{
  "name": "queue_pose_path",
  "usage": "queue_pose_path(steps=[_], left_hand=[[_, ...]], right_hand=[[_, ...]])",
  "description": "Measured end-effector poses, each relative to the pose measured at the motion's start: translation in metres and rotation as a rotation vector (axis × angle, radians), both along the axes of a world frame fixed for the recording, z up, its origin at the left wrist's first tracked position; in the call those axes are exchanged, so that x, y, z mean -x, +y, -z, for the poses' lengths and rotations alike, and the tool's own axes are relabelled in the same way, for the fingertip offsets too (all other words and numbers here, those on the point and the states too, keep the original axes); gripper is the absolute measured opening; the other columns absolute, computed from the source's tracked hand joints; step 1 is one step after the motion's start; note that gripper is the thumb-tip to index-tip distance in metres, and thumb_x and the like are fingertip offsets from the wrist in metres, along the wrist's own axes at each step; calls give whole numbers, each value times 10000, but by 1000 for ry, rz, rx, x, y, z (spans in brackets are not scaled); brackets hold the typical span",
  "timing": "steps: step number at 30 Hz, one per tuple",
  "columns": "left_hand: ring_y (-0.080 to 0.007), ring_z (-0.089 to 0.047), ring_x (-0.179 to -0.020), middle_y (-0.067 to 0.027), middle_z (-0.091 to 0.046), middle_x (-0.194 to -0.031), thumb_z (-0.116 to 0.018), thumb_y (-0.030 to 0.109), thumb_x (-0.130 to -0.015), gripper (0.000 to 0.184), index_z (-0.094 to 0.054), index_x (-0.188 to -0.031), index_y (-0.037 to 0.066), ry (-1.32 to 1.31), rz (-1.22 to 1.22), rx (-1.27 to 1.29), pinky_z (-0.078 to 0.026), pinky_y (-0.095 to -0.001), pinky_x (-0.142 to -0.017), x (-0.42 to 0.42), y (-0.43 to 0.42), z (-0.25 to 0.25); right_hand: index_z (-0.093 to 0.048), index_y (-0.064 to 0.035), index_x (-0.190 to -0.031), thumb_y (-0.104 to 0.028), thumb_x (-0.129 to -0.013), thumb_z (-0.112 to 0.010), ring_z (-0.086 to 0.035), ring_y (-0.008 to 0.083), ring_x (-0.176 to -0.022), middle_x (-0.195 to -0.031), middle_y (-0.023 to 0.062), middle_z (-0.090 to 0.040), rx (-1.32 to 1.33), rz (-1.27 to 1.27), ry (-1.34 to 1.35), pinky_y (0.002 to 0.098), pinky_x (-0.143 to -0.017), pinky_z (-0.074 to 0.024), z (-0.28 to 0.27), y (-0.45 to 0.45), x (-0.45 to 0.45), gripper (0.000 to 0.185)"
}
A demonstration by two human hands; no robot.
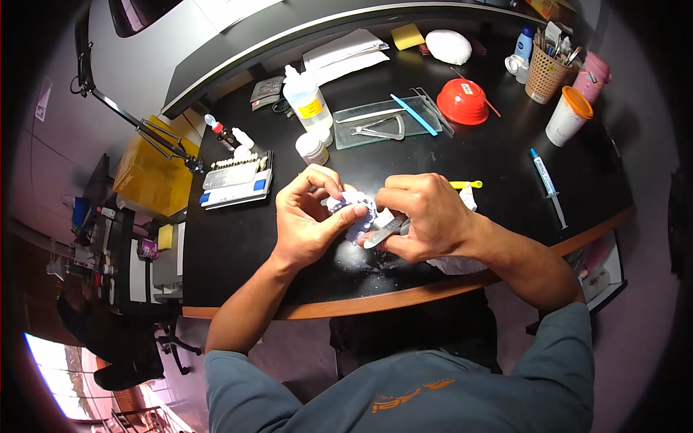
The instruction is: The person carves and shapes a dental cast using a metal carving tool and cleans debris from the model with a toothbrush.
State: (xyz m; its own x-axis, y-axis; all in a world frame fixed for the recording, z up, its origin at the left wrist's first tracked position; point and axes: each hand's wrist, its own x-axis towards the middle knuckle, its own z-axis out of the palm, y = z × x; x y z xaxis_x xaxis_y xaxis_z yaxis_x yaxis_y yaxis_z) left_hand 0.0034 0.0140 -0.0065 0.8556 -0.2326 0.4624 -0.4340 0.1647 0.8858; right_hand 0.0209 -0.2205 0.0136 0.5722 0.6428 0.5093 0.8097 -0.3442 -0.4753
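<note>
Over the black table (238, 267), my left hand (307, 220) is closed around a pale lavender dental cast (355, 206), thumb pressed across its front. My right hand (429, 216) meets the cast from the other side, its fingers wrapped around a metal hand tool (384, 234) with a flat, rounded end. The tool's working end is hidden between the fingers and the cast. White powder (372, 281) is scattered on the table below both hands. A white cloth (462, 265) lies partly under my right forearm.
At left sit a tooth shade box (234, 184), a white jar (312, 149) and a clear bottle (308, 101). Behind are a glass slab (346, 119) with a caliper and a red bowl (463, 101). A syringe (548, 187) and an orange-lidded cup (567, 119) stay right.
</note>
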Motion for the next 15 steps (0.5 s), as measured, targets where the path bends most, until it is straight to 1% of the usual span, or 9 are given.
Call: queue_pose_path(steps=[3, 6, 7, 9, 10, 11, 12, 14, 15], left_hand=[[-212, -696, -1018, -65, -557, -1021, -871, -84, -815, 334, -580, -938, 27, -133, -8, -88, -585, -349, -860, 1, 2, 1], [-190, -711, -1026, -112, -603, -1089, -847, -101, -837, 305, -593, -970, 5, -235, -26, -87, -634, -332, -896, 4, -5, 1], [-212, -707, -1077, -134, -601, -1149, -868, -67, -822, 354, -617, -1067, -18, -135, -16, 15, -630, -367, -968, 7, -7, 3], [-228, -700, -1125, -149, -602, -1186, -883, -30, -812, 447, -618, -1173, -36, -182, -63, -130, -620, -374, -990, 7, -10, 1], [-235, -696, -1149, -156, -603, -1205, -890, -11, -808, 499, -619, -1225, -45, -203, -90, -199, -615, -377, -1001, 7, -10, 2], [-257, -688, -1189, -174, -611, -1251, -895, 52, -809, 626, -595, -1349, -50, -226, -79, -275, -598, -386, -1030, 5, -11, 1], [-270, -694, -1195, -198, -612, -1309, -851, 91, -865, 664, -550, -1441, -42, -211, -44, -352, -594, -384, -1000, 7, -10, -1], [-288, -629, -1295, -227, -605, -1396, -763, 138, -934, 736, -425, -1557, -61, -202, 11, -472, -489, -408, -1096, 11, -10, -11], [-328, -629, -1295, -255, -586, -1444, -723, 168, -954, 764, -379, -1598, -58, -324, 1, -542, -474, -423, -1104, 8, -10, -7]], right_hand=[[-650, -30, -808, -292, -743, -840, -670, 351, -664, -748, 135, -628, -47, 1, -2, 475, -590, -524, 1, -1, -2, 331], [-636, -26, -842, -207, -735, -822, -659, 341, -663, -775, 133, -624, -111, 20, -25, 462, -586, -516, 6, 0, -4, 281], [-632, -26, -858, -179, -734, -813, -654, 337, -660, -782, 130, -622, -121, 25, -22, 456, -584, -516, 5, 0, -2, 268], [-643, -20, -928, -95, -748, -779, -649, 309, -649, -792, 116, -603, -158, 14, -73, 426, -581, -523, 0, 0, -1, 238], [-650, -17, -946, -86, -748, -777, -652, 301, -649, -797, 116, -603, -175, 11, -82, 420, -581, -527, -2, 0, -1, 244], [-657, -14, -963, -77, -749, -775, -656, 294, -650, -802, 115, -603, -191, 6, -91, 414, -582, -530, -3, 0, -1, 252], [-664, -11, -980, -68, -749, -773, -660, 286, -651, -807, 115, -603, -205, -1, -98, 408, -582, -533, -3, 0, -1, 261], [-673, 1, -1010, -24, -745, -777, -662, 272, -646, -822, 116, -602, -202, -24, -123, 389, -578, -537, -3, -1, -3, 286], [-673, 3, -1009, -16, -740, -781, -660, 273, -645, -824, 116, -602, -204, -25, -120, 387, -576, -537, -1, 0, -3, 290]])
